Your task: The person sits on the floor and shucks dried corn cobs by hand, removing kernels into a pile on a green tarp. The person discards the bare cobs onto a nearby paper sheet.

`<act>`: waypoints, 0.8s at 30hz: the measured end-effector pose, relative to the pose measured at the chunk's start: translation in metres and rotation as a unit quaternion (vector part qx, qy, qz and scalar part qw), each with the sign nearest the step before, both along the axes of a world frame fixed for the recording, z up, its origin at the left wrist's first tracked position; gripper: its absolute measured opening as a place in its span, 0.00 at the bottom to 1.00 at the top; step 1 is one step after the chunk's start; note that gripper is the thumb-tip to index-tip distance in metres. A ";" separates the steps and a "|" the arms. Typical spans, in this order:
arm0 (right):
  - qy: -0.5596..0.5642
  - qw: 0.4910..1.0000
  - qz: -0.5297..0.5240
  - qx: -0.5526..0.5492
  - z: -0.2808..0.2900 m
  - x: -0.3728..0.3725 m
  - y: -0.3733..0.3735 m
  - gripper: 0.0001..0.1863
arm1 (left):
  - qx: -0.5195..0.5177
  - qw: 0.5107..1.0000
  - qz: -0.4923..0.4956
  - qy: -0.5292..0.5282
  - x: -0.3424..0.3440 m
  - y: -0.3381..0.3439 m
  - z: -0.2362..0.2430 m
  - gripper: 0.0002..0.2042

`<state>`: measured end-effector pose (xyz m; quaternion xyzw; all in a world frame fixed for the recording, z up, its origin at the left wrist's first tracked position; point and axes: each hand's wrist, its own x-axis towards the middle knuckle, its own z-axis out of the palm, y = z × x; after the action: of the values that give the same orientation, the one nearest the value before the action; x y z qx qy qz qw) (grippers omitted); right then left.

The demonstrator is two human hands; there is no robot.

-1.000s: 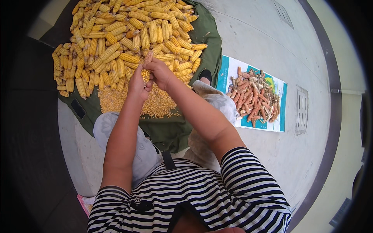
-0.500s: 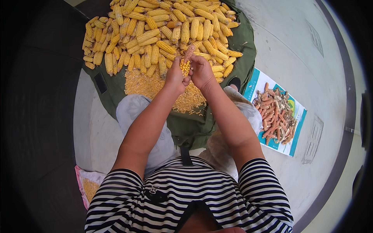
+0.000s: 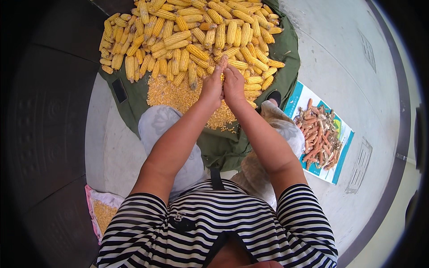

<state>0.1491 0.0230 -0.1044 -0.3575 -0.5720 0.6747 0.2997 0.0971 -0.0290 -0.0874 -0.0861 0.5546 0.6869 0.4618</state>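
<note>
Both my hands are wrapped round one corn cob (image 3: 224,61), whose bare pinkish tip points away from me. My left hand (image 3: 211,90) grips it from the left, and my right hand (image 3: 234,85) closes on it from the right. A few yellow kernels still on the cob show between my fingers; the rest of it is covered. Under and beyond my hands, loose kernels (image 3: 172,95) lie spread on a dark green cloth (image 3: 225,149). Behind them rises a big heap of yellow corn cobs (image 3: 192,38).
At the right, stripped cobs (image 3: 317,136) are piled on a white and teal sheet (image 3: 322,173). A dark flat rectangular object (image 3: 119,90) lies on the cloth's left side. A bag with kernels (image 3: 103,215) stands at lower left. My knees flank the cloth.
My hands have closed more tightly round the cob, so fewer kernels show now. The whole view has shifted slightly.
</note>
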 end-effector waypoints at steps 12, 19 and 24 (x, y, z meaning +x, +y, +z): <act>0.023 0.955 0.062 -0.290 0.027 0.005 0.035 0.09 | 0.146 0.969 -0.130 -0.148 -0.016 -0.008 0.015 0.12; 0.136 0.953 0.078 -0.258 0.026 0.001 0.040 0.09 | 0.147 0.976 -0.155 -0.035 -0.016 -0.013 0.019 0.16; 0.153 0.960 0.063 -0.225 0.019 0.001 0.042 0.12 | 0.062 0.981 -0.164 0.082 -0.017 -0.014 0.014 0.14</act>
<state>0.1496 0.0654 -0.0849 -0.2715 -0.3741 0.8500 0.2525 0.0798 -0.0432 -0.0732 0.0916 0.5531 0.6397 0.5259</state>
